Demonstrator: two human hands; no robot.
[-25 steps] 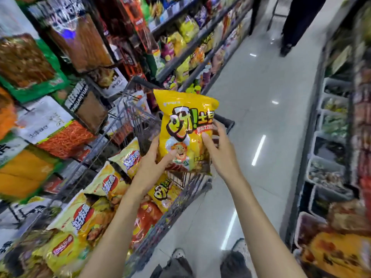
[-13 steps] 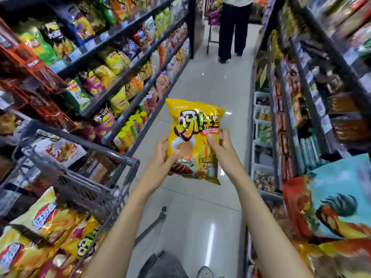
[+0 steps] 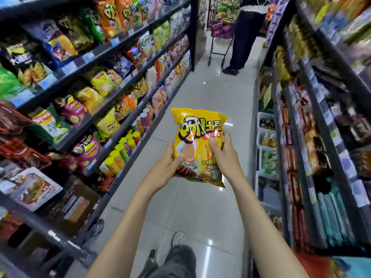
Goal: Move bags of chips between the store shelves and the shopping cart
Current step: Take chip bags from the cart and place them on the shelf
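Gripping a yellow chip bag (image 3: 197, 145) upright, both hands, left (image 3: 163, 169) and right (image 3: 225, 157), near Lay's-branded shelves (image 3: 112, 125).

Cart gone from view; aisle now ahead.
Yellow chip bag (image 3: 198, 145) held by both hands has left the cart side, now over open floor (image 3: 180, 207) between shelves.

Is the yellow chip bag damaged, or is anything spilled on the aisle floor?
Nothing stands out. The yellow chip bag looks sealed and puffed, held by the left hand and right hand. The floor shows only light reflections.
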